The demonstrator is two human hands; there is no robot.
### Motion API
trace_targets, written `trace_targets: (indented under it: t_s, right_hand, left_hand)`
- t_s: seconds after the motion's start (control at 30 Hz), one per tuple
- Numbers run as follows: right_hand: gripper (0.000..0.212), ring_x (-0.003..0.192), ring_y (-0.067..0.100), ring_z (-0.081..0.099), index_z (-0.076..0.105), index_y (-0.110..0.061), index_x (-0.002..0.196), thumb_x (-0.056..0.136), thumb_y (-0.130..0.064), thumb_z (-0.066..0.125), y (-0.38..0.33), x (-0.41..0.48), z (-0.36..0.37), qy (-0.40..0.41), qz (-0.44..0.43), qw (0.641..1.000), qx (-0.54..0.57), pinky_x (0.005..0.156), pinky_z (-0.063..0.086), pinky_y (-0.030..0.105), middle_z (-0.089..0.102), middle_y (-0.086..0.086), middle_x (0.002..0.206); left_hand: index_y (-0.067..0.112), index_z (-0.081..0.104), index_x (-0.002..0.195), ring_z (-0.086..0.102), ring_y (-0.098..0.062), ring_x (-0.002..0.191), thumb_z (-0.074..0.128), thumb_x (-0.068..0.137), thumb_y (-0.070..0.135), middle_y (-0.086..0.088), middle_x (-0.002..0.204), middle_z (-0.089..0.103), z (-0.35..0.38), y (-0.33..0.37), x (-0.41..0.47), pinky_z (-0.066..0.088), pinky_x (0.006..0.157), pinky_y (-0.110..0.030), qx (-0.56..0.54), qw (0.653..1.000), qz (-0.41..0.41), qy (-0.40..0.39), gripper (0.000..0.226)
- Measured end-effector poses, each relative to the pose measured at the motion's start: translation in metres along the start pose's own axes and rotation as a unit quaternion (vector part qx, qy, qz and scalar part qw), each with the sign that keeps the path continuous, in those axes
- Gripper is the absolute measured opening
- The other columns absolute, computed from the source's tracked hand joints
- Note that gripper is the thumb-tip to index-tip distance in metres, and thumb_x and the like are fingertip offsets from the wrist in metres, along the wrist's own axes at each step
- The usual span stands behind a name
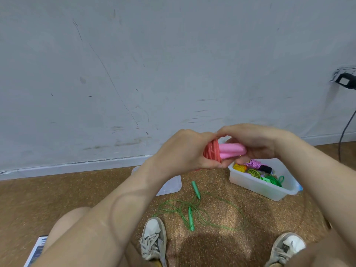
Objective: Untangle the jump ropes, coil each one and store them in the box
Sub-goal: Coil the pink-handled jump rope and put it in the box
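- left grip (185,149): fingers curled round the wound red-pink cord of the pink jump rope (212,153), held in the air above the floor (77,189).
- right grip (256,143): closed over the far ends of the two pink handles (233,149), which lie side by side, sticking out of the coil.
- green jump rope (192,209): loose and looped on the floor between the shoes (154,237), both green grips apart.
- box (260,186): clear plastic, on the floor to the right; holds coiled ropes (256,170) in yellow, purple, black and green.
- lid (171,186): flat on the floor, left of the box.
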State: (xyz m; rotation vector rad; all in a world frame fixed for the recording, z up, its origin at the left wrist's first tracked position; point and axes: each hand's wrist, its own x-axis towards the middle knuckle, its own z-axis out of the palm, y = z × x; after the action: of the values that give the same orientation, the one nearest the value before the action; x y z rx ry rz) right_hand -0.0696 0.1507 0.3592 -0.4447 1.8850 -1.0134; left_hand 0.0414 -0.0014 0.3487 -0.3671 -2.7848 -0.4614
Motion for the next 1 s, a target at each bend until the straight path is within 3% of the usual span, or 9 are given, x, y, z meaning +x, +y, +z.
trace_targets:
  t_s: [0.13,0.2,0.33,0.47,0.63,0.73,0.83,0.9,1.0]
  right_hand:
    - [0.081,0.080,0.032,0.071,0.050,-0.004,0.134,0.083,-0.068,0.049,0.009,0.001,-0.013,-0.129,-0.012,0.991,0.045,0.046,0.054,0.022,0.069,0.019,0.102]
    - [0.091,0.073,0.032,0.072,0.051,-0.012,0.130,0.072,-0.081,0.047,0.010,0.000,-0.012,-0.174,-0.021,0.984,0.012,0.046,0.054,0.023,0.068,0.024,0.098]
    - [0.068,0.052,0.024,0.061,0.065,-0.006,0.101,0.084,-0.067,0.040,0.011,0.001,-0.001,-0.146,-0.009,0.986,-0.074,0.039,0.044,0.022,0.066,0.018,0.071]
    - [0.048,0.042,0.019,0.050,0.065,-0.006,0.095,0.094,-0.050,0.046,0.012,0.009,0.008,-0.046,-0.073,0.996,0.034,0.037,0.039,0.020,0.062,0.014,0.062]
    - [0.035,0.041,0.019,0.050,0.065,-0.004,0.094,0.092,-0.038,0.057,0.011,0.011,0.009,0.015,-0.152,0.982,0.115,0.037,0.040,0.021,0.061,0.013,0.064]
    - [0.031,0.042,0.019,0.050,0.066,-0.005,0.089,0.091,-0.036,0.060,0.011,0.011,0.012,0.036,-0.173,0.978,0.114,0.039,0.042,0.021,0.060,0.011,0.061]
    - [0.039,0.040,0.022,0.050,0.065,-0.005,0.082,0.091,-0.042,0.056,0.010,0.011,0.007,0.084,-0.184,0.969,0.142,0.038,0.040,0.022,0.061,0.015,0.060]
    - [0.041,0.041,0.023,0.051,0.063,-0.005,0.084,0.090,-0.044,0.055,0.009,0.009,0.000,0.101,-0.196,0.962,0.164,0.041,0.039,0.023,0.062,0.018,0.061]
    - [0.042,0.042,0.023,0.050,0.063,0.001,0.091,0.085,-0.041,0.059,0.007,0.009,0.003,0.089,-0.222,0.958,0.159,0.038,0.038,0.021,0.061,0.016,0.060]
  left_hand:
    - [0.013,0.060,0.112,0.064,-0.029,0.066,0.074,0.073,0.053,-0.004,0.076,0.067,0.004,0.004,0.003,0.045,0.054,-0.033,0.087,0.993,0.072,0.026,0.058]
    - [0.010,0.063,0.106,0.063,-0.028,0.060,0.079,0.069,0.049,-0.004,0.075,0.067,0.012,0.011,0.003,0.044,0.047,-0.030,0.102,0.986,0.123,0.045,0.056]
    - [0.015,0.064,0.099,0.062,-0.024,0.059,0.078,0.067,0.052,0.000,0.070,0.066,0.023,0.020,0.002,0.040,0.043,-0.026,0.150,0.976,0.156,0.033,0.050]
    - [0.032,0.047,0.129,0.063,-0.026,0.083,0.067,0.079,0.051,0.003,0.101,0.068,0.006,0.015,0.005,0.039,0.059,-0.029,0.185,0.977,0.102,-0.019,0.057]
    - [0.035,0.024,0.141,0.061,-0.029,0.085,0.057,0.087,0.014,-0.003,0.095,0.061,0.007,0.008,0.000,0.049,0.065,-0.039,0.180,0.980,0.079,-0.036,0.067]
    - [0.031,0.034,0.140,0.061,-0.030,0.082,0.055,0.086,0.013,-0.004,0.093,0.063,0.005,0.005,-0.002,0.046,0.060,-0.037,0.158,0.983,0.095,-0.015,0.061]
    - [0.023,0.058,0.117,0.064,-0.026,0.073,0.062,0.081,0.024,0.001,0.083,0.068,-0.008,0.004,-0.005,0.049,0.056,-0.033,0.093,0.990,0.097,0.046,0.036]
    - [0.018,0.066,0.093,0.063,-0.021,0.066,0.067,0.081,0.027,0.005,0.073,0.067,-0.015,0.003,-0.005,0.047,0.054,-0.030,0.075,0.991,0.059,0.093,0.015]
    - [0.017,0.067,0.095,0.063,-0.023,0.075,0.062,0.088,0.034,0.001,0.078,0.069,-0.023,0.002,-0.005,0.048,0.065,-0.035,0.079,0.994,-0.026,0.068,0.019]
